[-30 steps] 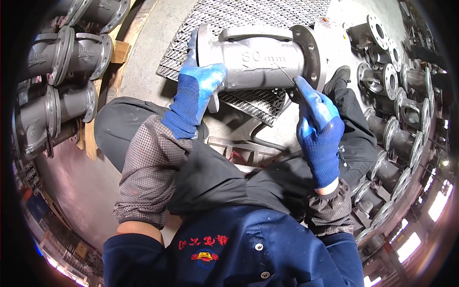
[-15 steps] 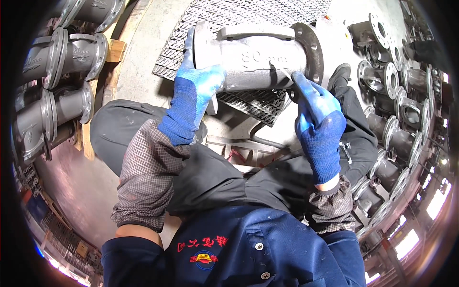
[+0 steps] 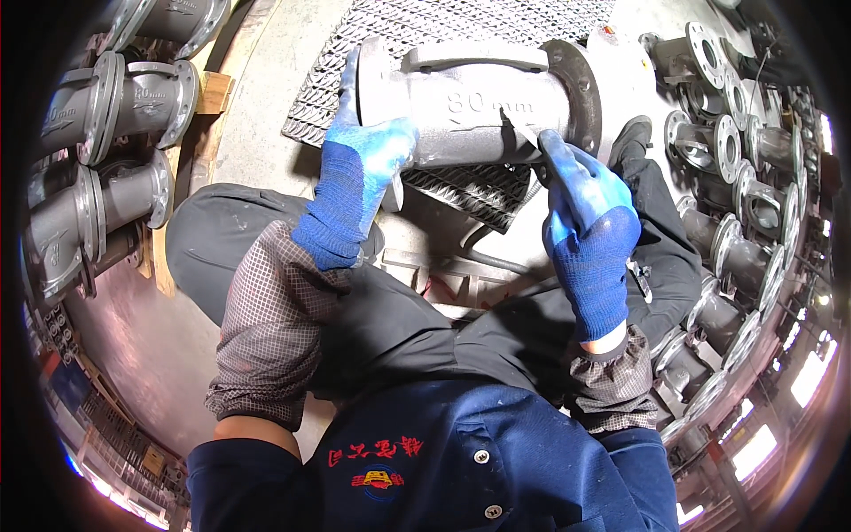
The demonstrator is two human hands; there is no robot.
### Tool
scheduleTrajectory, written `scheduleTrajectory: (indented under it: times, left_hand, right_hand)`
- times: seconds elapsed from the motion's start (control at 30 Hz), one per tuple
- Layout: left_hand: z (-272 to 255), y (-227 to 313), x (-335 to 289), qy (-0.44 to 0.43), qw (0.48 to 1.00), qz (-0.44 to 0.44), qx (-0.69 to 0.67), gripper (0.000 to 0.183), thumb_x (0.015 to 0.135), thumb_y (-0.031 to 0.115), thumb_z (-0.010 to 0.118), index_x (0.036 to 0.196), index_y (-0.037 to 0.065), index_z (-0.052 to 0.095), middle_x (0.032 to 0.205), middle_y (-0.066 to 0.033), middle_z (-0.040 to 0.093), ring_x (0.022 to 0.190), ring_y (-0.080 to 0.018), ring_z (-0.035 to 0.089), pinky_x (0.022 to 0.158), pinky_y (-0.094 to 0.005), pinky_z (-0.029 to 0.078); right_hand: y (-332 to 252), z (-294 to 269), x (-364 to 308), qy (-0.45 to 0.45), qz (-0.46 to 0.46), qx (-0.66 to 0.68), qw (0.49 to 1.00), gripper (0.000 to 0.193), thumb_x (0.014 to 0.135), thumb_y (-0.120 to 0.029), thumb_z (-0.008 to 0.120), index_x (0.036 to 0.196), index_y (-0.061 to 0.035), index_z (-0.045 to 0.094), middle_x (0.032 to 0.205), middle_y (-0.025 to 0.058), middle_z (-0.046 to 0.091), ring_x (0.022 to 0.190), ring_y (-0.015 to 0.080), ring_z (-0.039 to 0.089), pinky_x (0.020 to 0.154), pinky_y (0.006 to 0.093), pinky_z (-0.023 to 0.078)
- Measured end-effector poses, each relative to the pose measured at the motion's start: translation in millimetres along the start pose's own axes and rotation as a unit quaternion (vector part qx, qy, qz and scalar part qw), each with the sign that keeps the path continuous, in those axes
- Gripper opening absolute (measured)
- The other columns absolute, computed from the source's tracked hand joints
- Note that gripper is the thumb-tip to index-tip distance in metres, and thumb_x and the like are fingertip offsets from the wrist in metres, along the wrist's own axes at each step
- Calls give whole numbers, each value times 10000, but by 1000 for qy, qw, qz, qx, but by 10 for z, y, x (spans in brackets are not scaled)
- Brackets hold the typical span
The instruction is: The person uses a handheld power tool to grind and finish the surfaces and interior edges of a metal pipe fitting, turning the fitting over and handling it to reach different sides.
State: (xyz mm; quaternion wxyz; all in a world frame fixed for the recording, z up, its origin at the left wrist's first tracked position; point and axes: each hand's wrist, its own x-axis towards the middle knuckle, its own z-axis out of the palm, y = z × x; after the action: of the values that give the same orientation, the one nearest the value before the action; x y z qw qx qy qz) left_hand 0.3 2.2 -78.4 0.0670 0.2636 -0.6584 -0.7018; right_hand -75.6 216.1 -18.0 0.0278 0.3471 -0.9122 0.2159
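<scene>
A grey cast-iron valve body (image 3: 483, 106) with a flange at each end lies sideways in front of me, over a metal mesh mat. My left hand (image 3: 363, 133), in a blue coated glove, is wrapped round the rim of its left flange, with the fingers up the outer face. My right hand (image 3: 585, 177), gloved alike, is closed round a small scraper (image 3: 523, 131). The scraper's pale, tapering blade points up and left against the lower front of the casting, beside the right flange, and casts a dark shadow on it. The scraper's handle is hidden in my fingers.
Similar grey valve bodies (image 3: 146, 102) are stacked on wooden supports (image 3: 214, 94) to the left. Several more flanged castings (image 3: 740, 253) stand in rows on the right. The expanded-metal mat (image 3: 479, 195) reaches under the work, close to my legs.
My right hand has shifted very slightly, and more of the scraper blade shows against the casting. My left hand and the valve body have barely moved.
</scene>
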Motion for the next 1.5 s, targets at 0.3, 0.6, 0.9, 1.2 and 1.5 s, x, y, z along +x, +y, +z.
scheduleTrajectory:
  times: [0.3, 0.6, 0.9, 1.2, 1.5]
  left_hand:
    - [62, 219, -70, 8, 995, -54, -84, 797, 790, -30, 553, 1470, 93, 156, 808, -63, 594, 588, -75, 520, 490, -204, 472]
    - [60, 173, -8, 21, 993, -63, -94, 847, 788, -59, 551, 1482, 158, 117, 837, -97, 602, 614, -108, 554, 514, -226, 503]
    - [69, 177, 27, 35, 997, -64, 14, 828, 785, -38, 558, 1477, 165, 149, 887, -97, 599, 643, -129, 556, 553, -250, 519]
    - [87, 169, -28, 29, 998, -42, -44, 510, 815, 57, 582, 1278, 49, 369, 866, -43, 577, 710, -99, 538, 645, -228, 476]
    - [71, 201, 2, 11, 998, -61, -22, 689, 795, -20, 557, 1400, 113, 256, 871, -64, 579, 658, -95, 534, 571, -231, 488]
  right_hand:
    - [63, 59, -21, -3, -13, -10, 1000, 410, 762, 49, 566, 1141, -98, 622, 963, 169, 653, 819, 328, 636, 708, 366, 503]
    - [49, 62, -12, -11, -10, -29, 999, 427, 757, 38, 559, 1160, -97, 607, 964, 169, 650, 806, 341, 633, 689, 379, 504]
    - [51, 64, -7, 16, -15, -9, 1000, 468, 753, 86, 537, 1177, -99, 608, 956, 162, 654, 818, 312, 640, 693, 356, 502]
    - [136, -120, 101, 2, -37, -15, 999, 483, 747, 47, 554, 1176, -166, 613, 919, 108, 658, 750, 276, 632, 664, 340, 511]
    - [142, -152, 291, -48, -81, -108, 990, 417, 716, 0, 569, 1090, -171, 636, 937, 76, 665, 790, 263, 642, 667, 364, 514]
